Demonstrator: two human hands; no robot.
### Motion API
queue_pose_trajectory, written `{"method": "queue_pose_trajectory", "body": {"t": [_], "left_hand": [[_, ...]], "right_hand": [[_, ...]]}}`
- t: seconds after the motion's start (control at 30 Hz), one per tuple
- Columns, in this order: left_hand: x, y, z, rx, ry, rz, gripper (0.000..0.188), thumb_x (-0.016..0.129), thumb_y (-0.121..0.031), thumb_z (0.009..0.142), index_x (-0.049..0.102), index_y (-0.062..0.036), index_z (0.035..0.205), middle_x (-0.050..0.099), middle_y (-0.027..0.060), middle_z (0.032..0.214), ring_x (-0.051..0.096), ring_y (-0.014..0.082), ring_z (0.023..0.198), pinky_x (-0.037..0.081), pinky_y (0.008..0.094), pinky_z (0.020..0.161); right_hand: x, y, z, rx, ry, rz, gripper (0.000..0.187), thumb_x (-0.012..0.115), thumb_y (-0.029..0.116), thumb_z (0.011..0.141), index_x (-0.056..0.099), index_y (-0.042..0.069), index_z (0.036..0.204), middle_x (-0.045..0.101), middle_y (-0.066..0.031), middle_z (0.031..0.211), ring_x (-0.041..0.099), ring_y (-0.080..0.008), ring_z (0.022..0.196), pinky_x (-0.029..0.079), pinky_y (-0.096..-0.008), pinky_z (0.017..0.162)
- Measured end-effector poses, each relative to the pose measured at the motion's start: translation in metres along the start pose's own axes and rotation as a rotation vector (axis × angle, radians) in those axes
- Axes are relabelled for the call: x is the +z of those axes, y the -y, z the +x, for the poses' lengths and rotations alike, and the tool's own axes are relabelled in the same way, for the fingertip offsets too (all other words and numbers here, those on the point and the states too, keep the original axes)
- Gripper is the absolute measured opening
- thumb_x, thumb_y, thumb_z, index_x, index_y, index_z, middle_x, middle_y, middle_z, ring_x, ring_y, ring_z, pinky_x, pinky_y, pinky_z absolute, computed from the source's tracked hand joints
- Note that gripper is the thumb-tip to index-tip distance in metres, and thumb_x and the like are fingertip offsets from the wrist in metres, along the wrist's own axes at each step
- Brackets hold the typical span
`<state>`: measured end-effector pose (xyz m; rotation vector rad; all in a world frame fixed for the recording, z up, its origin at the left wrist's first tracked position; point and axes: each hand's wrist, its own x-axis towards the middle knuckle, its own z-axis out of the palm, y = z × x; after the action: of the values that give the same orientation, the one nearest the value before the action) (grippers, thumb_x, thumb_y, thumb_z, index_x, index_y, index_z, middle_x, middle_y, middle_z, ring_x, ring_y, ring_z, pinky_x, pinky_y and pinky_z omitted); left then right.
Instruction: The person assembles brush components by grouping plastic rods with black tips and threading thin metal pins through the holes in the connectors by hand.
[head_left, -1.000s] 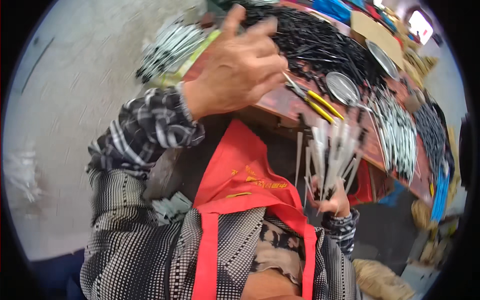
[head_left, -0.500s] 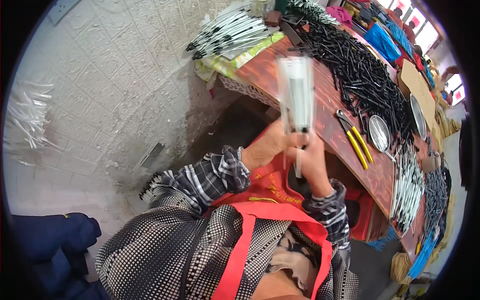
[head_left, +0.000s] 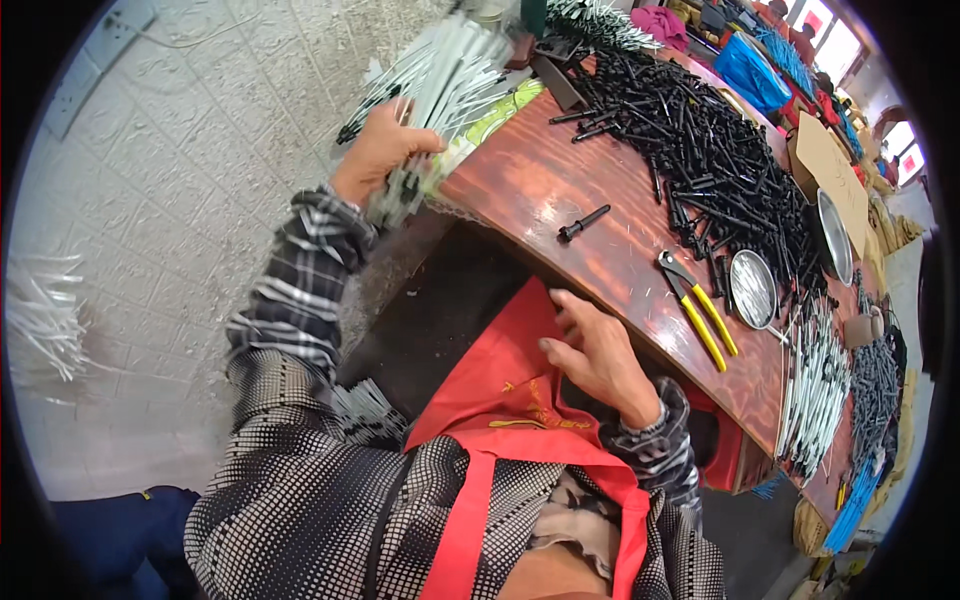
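My left hand (head_left: pixel 385 150) is stretched out to the far left corner of the table. It is closed around a bundle of long white strips (head_left: pixel 445 85), blurred by motion; the strips stick out above and below the fist. Close by, more white strips with dark ends lie on a green and white cloth (head_left: pixel 505 112). My right hand (head_left: pixel 605 362) is held above my red apron (head_left: pixel 490 370), just off the table's near edge, empty, its fingers loosely apart. A single black plastic rod (head_left: pixel 585 223) lies on the brown table (head_left: pixel 520 185).
A large heap of black rods (head_left: pixel 720 170) covers the table's far side. Yellow-handled pliers (head_left: pixel 705 318), a round metal dish (head_left: pixel 752 290) and a stack of white strips (head_left: pixel 815 390) lie to the right. More white strips (head_left: pixel 45 320) are at the far left.
My hands were together before me around the white bundle. My left hand has carried it left to the table's corner; my right has let go and stays low. The lone black rod now shows.
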<state>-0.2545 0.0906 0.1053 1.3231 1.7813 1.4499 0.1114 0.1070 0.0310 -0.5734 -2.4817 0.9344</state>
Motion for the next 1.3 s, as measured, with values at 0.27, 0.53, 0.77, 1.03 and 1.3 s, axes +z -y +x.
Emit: {"method": "queue_pose_trajectory", "body": {"t": [0.27, 0.53, 0.77, 1.03, 1.3], "left_hand": [[0.027, 0.081, 0.118, 0.121, -0.376, 1.294, 0.058, 0.076, -0.035, 0.070, 0.055, -0.0043, 0.114, 0.059, 0.0129, 0.101, 0.061, 0.0327, 0.095, 0.048, 0.0485, 0.077], [0.055, 0.090, 0.157, 0.048, -0.473, 1.363, 0.076, 0.073, -0.054, 0.072, 0.049, -0.0050, 0.124, 0.049, 0.0189, 0.124, 0.036, 0.0407, 0.128, 0.034, 0.0644, 0.089], [0.078, 0.113, 0.163, 0.093, -0.473, 1.498, 0.086, 0.069, -0.053, 0.076, 0.037, -0.0133, 0.145, 0.039, 0.0262, 0.141, 0.035, 0.0416, 0.130, 0.031, 0.0695, 0.093], [0.077, 0.104, 0.195, 0.273, -0.415, 1.496, 0.041, 0.058, -0.029, 0.085, 0.058, -0.0187, 0.125, 0.066, 0.0145, 0.090, 0.066, 0.0339, 0.080, 0.050, 0.0490, 0.056], [0.055, 0.087, 0.107, -0.352, -0.327, 1.627, 0.083, 0.059, -0.062, 0.080, 0.024, -0.0359, 0.150, 0.043, 0.0220, 0.143, 0.044, 0.0452, 0.127, 0.037, 0.0658, 0.096]], "right_hand": [[0.026, -0.066, -0.044, 0.428, 0.112, 0.314, 0.043, 0.066, 0.008, 0.085, 0.054, -0.010, 0.123, 0.066, -0.0113, 0.076, 0.063, -0.0108, 0.068, 0.050, -0.0274, 0.059], [0.040, -0.082, -0.054, 0.629, 0.164, 0.380, 0.041, 0.065, 0.007, 0.086, 0.055, -0.012, 0.121, 0.065, -0.0089, 0.077, 0.060, -0.0105, 0.070, 0.049, -0.0260, 0.062], [0.038, -0.077, -0.063, 0.664, 0.150, 0.434, 0.039, 0.067, 0.009, 0.086, 0.057, -0.012, 0.118, 0.065, -0.0086, 0.077, 0.058, -0.0100, 0.070, 0.048, -0.0263, 0.061], [-0.015, -0.089, -0.097, 0.655, 0.056, 0.302, 0.036, 0.067, 0.011, 0.086, 0.060, -0.008, 0.116, 0.066, -0.0126, 0.074, 0.062, -0.0137, 0.065, 0.048, -0.0291, 0.060], [-0.094, -0.154, -0.146, 0.330, 0.090, 0.246, 0.034, 0.067, 0.017, 0.083, 0.063, -0.005, 0.109, 0.068, -0.0206, 0.087, 0.068, -0.0300, 0.077, 0.054, -0.0364, 0.070]]}}
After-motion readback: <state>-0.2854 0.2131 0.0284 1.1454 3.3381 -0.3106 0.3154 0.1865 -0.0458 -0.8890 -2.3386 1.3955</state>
